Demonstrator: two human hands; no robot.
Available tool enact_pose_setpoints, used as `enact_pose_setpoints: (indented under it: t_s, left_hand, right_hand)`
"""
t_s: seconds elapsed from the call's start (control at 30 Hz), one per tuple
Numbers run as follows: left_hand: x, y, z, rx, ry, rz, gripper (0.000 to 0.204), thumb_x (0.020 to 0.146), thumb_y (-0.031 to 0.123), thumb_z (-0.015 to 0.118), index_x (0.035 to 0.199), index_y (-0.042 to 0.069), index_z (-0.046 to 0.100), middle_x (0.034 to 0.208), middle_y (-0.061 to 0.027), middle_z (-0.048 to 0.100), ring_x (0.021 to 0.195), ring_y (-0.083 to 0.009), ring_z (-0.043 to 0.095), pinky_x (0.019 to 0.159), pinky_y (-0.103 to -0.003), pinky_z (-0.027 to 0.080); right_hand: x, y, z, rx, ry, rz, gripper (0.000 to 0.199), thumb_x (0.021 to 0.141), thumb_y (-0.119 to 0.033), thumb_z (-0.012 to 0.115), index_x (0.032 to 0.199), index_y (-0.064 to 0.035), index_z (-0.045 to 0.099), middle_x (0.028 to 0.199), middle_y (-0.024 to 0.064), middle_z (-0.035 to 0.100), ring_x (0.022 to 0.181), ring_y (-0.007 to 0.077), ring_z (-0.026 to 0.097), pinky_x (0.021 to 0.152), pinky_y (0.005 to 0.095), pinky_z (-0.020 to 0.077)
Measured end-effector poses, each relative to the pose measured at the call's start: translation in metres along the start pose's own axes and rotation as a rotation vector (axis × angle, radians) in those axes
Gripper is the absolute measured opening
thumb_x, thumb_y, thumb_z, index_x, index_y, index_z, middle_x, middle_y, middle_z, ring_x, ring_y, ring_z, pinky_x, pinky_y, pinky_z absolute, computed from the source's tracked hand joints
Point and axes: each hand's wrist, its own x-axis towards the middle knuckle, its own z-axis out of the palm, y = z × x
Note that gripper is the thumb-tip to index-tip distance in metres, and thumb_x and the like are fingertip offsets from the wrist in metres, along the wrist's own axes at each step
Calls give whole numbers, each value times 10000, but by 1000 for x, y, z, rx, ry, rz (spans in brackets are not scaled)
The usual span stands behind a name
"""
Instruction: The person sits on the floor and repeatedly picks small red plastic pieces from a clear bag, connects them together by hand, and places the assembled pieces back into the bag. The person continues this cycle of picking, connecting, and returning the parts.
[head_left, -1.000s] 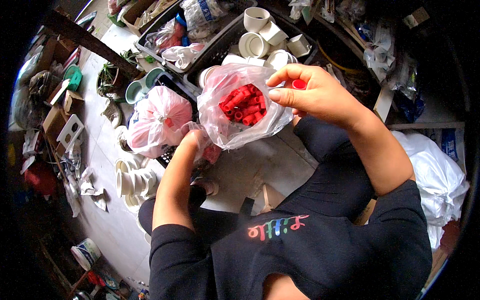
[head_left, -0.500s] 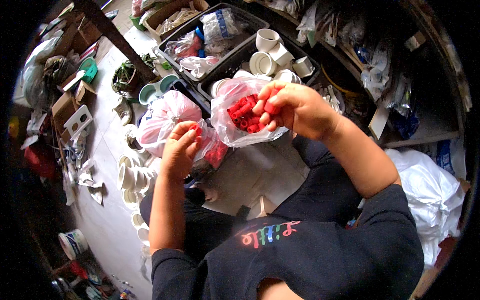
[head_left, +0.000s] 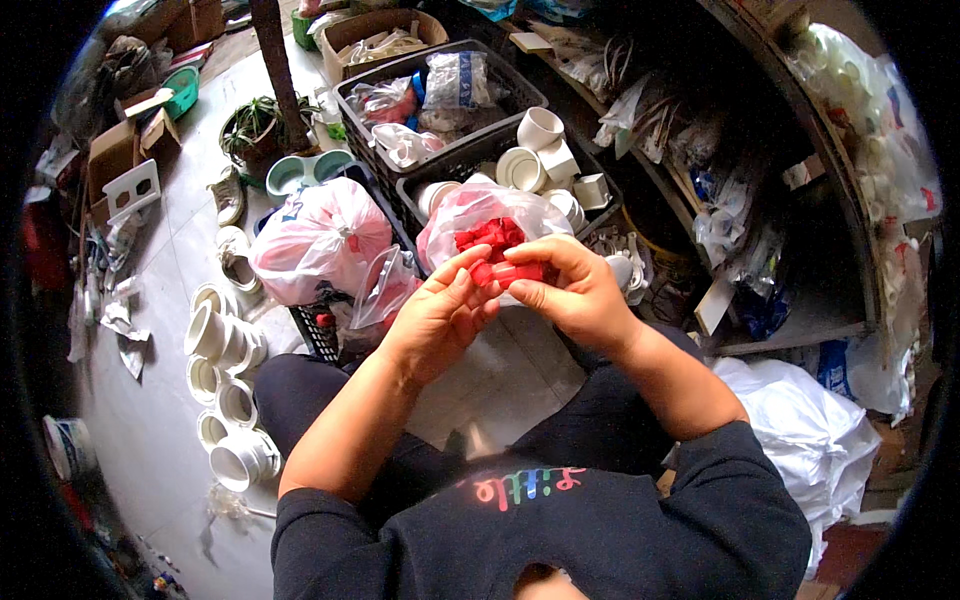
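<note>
My left hand point(head_left: 442, 312) and my right hand point(head_left: 572, 292) meet in front of my chest, just over the near side of an open plastic bag point(head_left: 545, 213). Short red pipe fittings point(head_left: 488, 234) fill the bag. Between my left fingertips is a small red pipe fitting point(head_left: 484, 272). The thumb and fingers of my right hand close on another red pipe fitting point(head_left: 526, 271). The two pieces sit end to end, and whether they are joined I cannot tell.
A tied bag of red pieces point(head_left: 325, 240) stands left of the open one. Behind are a black crate point(head_left: 405, 195) with white pipe fittings and another crate of bagged parts. White fittings point(head_left: 240, 458) line the floor at left; a white sack point(head_left: 800, 430) lies at right.
My hands have come together from apart. The left has moved right, and the right has moved down toward it, each with a red fitting. The view has shifted slightly.
</note>
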Motion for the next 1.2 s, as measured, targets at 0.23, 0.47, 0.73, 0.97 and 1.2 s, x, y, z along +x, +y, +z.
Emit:
enact_pose_setpoints:
  t_s: [0.23,0.47,0.73,0.97,1.2]
  left_hand:
    - [5,-8,-4,-60,34,91,332,856,257,519,1148,109,471,1059,-51,551,943,-147,532,748,-264,423]
    - [10,-13,-9,-33,123,183,239,843,216,555,1059,118,522,1018,-25,572,903,-98,532,705,-226,409]
    - [11,-19,-8,57,147,200,135,846,170,547,970,119,530,966,-20,591,891,-136,555,764,-275,436]
    - [13,-15,-16,265,39,325,137,818,106,586,945,75,546,1012,-41,583,876,-114,551,774,-253,431]
    - [8,-5,-6,489,20,408,256,789,34,602,1035,27,534,1010,-45,586,924,-110,539,800,-242,426]
  right_hand:
    - [5,-1,6,-319,94,-32,246,741,27,623,979,7,564,962,60,547,872,113,551,780,235,446]
    - [10,0,10,-461,150,-171,187,692,-12,642,876,-14,607,838,113,607,778,192,589,697,280,467]
    - [12,-8,8,-555,102,-251,217,709,21,638,920,2,592,900,94,578,806,138,565,688,235,467]
    - [13,-9,2,-576,78,-258,211,701,24,636,905,-12,600,884,103,593,809,191,579,702,270,469]
    - [16,-7,-8,-691,22,-437,242,670,20,641,897,-62,621,890,103,610,840,249,584,727,307,467]
